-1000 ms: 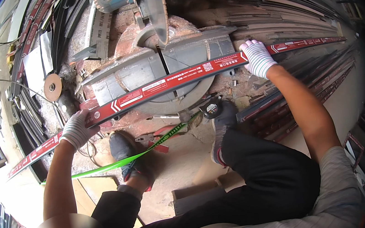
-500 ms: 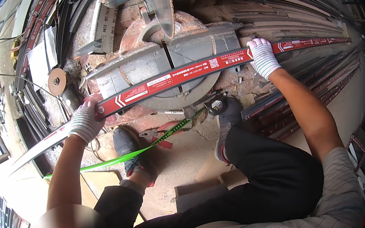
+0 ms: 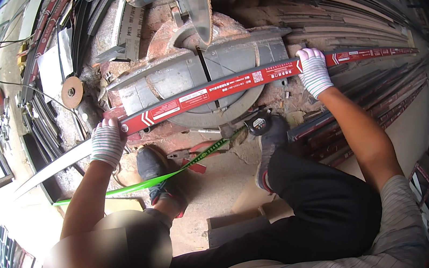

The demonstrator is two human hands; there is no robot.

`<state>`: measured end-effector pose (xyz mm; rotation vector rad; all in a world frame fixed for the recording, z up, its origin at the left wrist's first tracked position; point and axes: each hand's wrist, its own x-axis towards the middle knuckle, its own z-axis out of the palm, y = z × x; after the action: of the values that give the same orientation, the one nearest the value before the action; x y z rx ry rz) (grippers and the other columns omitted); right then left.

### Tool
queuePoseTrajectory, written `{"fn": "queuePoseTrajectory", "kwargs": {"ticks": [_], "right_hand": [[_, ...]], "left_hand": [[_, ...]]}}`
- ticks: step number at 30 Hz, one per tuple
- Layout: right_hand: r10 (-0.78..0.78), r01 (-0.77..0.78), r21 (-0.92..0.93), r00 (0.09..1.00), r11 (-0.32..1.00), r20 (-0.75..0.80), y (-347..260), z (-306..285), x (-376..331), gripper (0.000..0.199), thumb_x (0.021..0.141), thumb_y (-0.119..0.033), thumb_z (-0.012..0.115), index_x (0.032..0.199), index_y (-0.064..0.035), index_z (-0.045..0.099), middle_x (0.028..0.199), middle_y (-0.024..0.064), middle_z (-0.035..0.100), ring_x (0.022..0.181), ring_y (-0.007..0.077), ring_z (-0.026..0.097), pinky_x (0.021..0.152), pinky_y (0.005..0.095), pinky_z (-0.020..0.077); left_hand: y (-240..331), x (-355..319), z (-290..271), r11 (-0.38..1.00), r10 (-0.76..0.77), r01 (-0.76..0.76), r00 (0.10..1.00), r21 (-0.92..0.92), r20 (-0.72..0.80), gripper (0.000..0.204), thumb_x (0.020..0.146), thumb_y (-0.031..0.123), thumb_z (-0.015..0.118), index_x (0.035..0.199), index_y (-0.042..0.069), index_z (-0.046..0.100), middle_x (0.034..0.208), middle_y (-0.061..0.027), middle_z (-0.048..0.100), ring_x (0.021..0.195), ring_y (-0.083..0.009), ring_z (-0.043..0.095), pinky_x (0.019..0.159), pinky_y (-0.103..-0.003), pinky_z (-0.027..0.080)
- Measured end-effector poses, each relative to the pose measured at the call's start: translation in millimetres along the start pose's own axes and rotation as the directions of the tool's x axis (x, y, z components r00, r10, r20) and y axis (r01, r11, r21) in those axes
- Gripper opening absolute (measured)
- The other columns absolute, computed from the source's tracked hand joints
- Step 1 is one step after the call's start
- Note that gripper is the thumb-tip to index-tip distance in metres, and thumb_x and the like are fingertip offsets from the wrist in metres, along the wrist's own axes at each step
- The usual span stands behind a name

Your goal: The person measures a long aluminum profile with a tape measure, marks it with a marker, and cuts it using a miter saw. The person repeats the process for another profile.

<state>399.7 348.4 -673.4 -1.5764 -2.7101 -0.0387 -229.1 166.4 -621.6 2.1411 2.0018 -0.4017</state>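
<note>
A long metal profile (image 3: 209, 95) with red printed film lies crosswise over the grey bed of a mitre saw (image 3: 174, 74). Both my hands wear striped knit gloves. My left hand (image 3: 107, 141) is closed around the profile left of the saw, and my right hand (image 3: 314, 71) grips it on the right. Behind the bar, the toothed round saw blade (image 3: 200, 11) stands raised above the slot in the bed. The ends of the profile run far out to both sides.
A tape measure (image 3: 258, 124) lies by my right shoe, its green blade (image 3: 150, 182) stretched left. Red-handled pliers (image 3: 187, 153) rest between my feet. An angle grinder disc (image 3: 72, 92) sits at the left. Many profiles (image 3: 345, 14) are stacked on the right.
The whole scene has shifted slightly right and down in view. Both hands keep their hold, and the profile stays across the saw bed.
</note>
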Motion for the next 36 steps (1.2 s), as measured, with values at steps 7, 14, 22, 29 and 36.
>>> {"fn": "queuePoseTrajectory", "kwargs": {"ticks": [7,14,22,29,36], "right_hand": [[-0.009,0.009,0.000,1.000,1.000,-0.024,-4,-5,0,0.074,0.063,-0.014,0.088,0.128,-0.0101,0.054,0.128,0.0151,0.057,0.125,0.0382,0.051,0.113,0.0519,0.0374],[-0.004,0.004,-0.010,1.000,1.000,-0.016,-4,-4,-1,0.077,0.060,-0.014,0.089,0.128,-0.0095,0.052,0.127,0.0154,0.056,0.126,0.0389,0.050,0.114,0.0524,0.0366],[0.040,-0.042,0.019,0.997,0.999,0.069,-7,-25,-1,0.082,0.064,-0.014,0.088,0.137,-0.0068,0.050,0.133,0.0172,0.054,0.130,0.0381,0.049,0.118,0.0523,0.0336],[0.046,-0.042,-0.053,0.995,0.998,0.087,7,-30,3,0.077,0.067,-0.017,0.087,0.135,-0.0061,0.054,0.134,0.0175,0.055,0.129,0.0367,0.050,0.116,0.0513,0.0358],[0.027,-0.010,-0.078,0.977,0.997,0.212,-3,-46,37,0.069,0.067,-0.017,0.087,0.129,-0.0063,0.059,0.131,0.0170,0.058,0.128,0.0367,0.052,0.115,0.0492,0.0387]], "left_hand": [[-3,0,8,1.000,-0.002,0.002,0.998,-0.004,-0.059,0.026,0.090,0.023,0.066,0.107,0.005,0.058,0.098,-0.0205,0.064,0.093,-0.0389,0.063,0.083,-0.052,0.051],[-4,-3,14,0.998,-0.023,0.024,0.999,0.063,-0.027,0.032,0.088,0.027,0.067,0.110,0.006,0.057,0.102,-0.0179,0.064,0.096,-0.0357,0.063,0.086,-0.049,0.050],[-4,-2,8,0.997,-0.031,0.028,0.999,0.077,0.032,0.032,0.089,0.028,0.068,0.109,0.006,0.059,0.105,-0.0168,0.065,0.099,-0.0346,0.063,0.088,-0.048,0.051],[-19,1,19,0.999,0.029,-0.025,0.994,0.036,-0.107,0.024,0.091,0.023,0.065,0.106,0.006,0.057,0.096,-0.0182,0.064,0.089,-0.0372,0.064,0.082,-0.051,0.051],[-46,11,9,1.000,-0.003,0.003,0.993,-0.005,-0.115,0.023,0.091,0.016,0.062,0.111,0.006,0.059,0.100,-0.0200,0.066,0.091,-0.0385,0.065,0.085,-0.050,0.053]]}}
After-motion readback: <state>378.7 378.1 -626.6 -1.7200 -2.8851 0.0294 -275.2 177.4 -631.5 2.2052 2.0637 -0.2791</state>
